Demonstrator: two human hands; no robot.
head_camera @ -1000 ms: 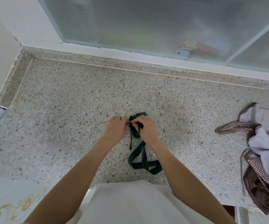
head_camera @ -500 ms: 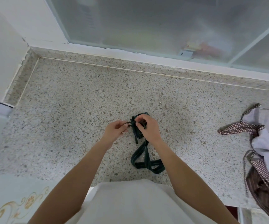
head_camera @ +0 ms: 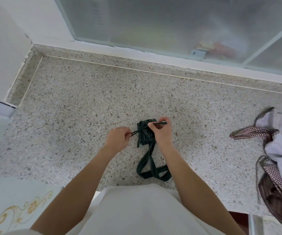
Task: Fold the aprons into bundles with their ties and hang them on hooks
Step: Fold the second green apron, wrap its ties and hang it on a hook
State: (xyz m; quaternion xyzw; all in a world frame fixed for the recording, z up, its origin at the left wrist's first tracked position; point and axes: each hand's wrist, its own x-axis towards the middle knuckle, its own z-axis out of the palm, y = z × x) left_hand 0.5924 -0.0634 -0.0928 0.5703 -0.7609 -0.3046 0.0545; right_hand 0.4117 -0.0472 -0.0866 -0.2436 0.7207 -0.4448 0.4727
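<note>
The left hand and right hand each pinched a tie end, cinching the green apron bundle (unhung), while the checked-tie aprons lay unfolded.

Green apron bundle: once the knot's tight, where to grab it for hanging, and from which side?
Probably the wide strap loop trailing from the green apron bundle toward the person. It lies open and flat on the counter, clear of both hands, so come from above on the near side. The left hand and right hand pinch the thin ties.

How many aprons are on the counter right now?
At least 2: the dark green bundle between both hands, and the lavender one with checked ties at right. Brown fabric below may be a third.
</note>
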